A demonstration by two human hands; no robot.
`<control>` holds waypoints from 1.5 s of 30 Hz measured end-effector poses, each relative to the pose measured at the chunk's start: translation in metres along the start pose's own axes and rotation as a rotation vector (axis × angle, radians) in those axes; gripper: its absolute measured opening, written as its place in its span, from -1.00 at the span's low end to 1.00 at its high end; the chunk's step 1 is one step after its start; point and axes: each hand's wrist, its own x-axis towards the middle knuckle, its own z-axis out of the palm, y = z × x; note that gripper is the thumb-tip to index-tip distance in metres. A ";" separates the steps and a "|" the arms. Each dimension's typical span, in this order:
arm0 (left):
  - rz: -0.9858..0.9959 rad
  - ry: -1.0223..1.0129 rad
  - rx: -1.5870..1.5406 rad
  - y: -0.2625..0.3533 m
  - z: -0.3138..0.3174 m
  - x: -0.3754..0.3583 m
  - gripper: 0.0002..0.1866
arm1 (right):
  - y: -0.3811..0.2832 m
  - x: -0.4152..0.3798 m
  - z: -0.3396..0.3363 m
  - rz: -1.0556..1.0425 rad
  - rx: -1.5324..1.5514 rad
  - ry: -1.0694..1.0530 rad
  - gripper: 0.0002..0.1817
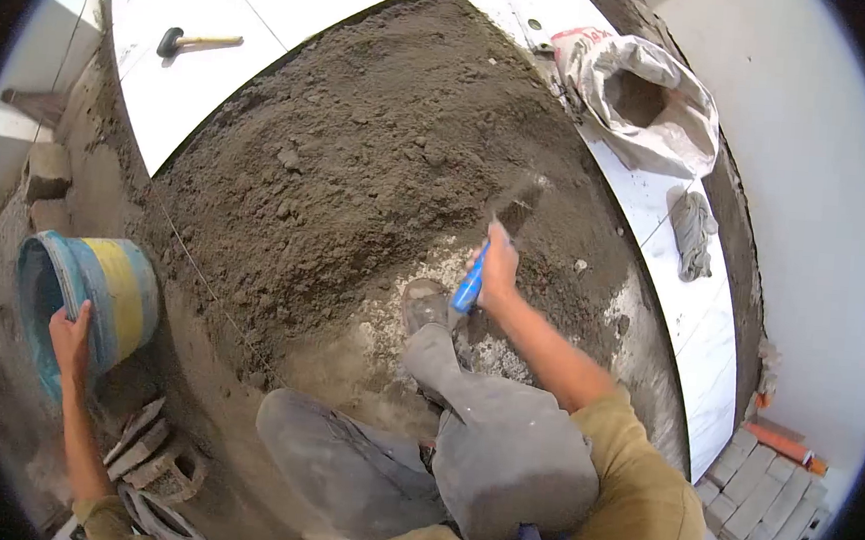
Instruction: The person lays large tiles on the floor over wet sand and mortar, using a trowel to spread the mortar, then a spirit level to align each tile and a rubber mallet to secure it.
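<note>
My right hand (498, 270) is wrapped round the blue handle of a trowel (469, 285). The blade, smeared by motion and hard to make out, points away from me over the loose grey-brown mortar mix (362, 135). Off to the left, my left hand (70, 342) grips the rim of a blue bucket (145, 295) with a yellow band. The bucket is tilted on its side, its mouth turned left. How much is inside cannot be seen. Between the hands are my knees and one boot (424, 305) on the mix.
White tiles (210, 4) border the mix, with a mallet (170, 43) on them. At right stand an open sack (655, 105), a crumpled grey bag (693, 235) and stacked grey blocks (760, 499). A string (193, 258) runs beside the bucket. Broken blocks (166, 472) lie near my left forearm.
</note>
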 end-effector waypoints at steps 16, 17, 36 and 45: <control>-0.004 -0.049 0.209 -0.033 -0.007 0.009 -0.47 | -0.019 -0.009 0.113 -0.142 -0.142 -0.297 -0.64; 0.007 0.069 0.273 -0.067 -0.003 0.014 -0.37 | -0.016 -0.015 0.091 -0.126 -0.166 -0.278 -0.65; -0.089 -0.028 0.112 -0.086 -0.004 0.024 -0.53 | -0.029 0.023 -0.026 -0.064 0.043 -0.143 -0.62; -0.105 -0.034 0.260 -0.079 -0.006 0.030 -0.45 | -0.004 0.017 -0.111 -0.076 0.218 0.348 -0.63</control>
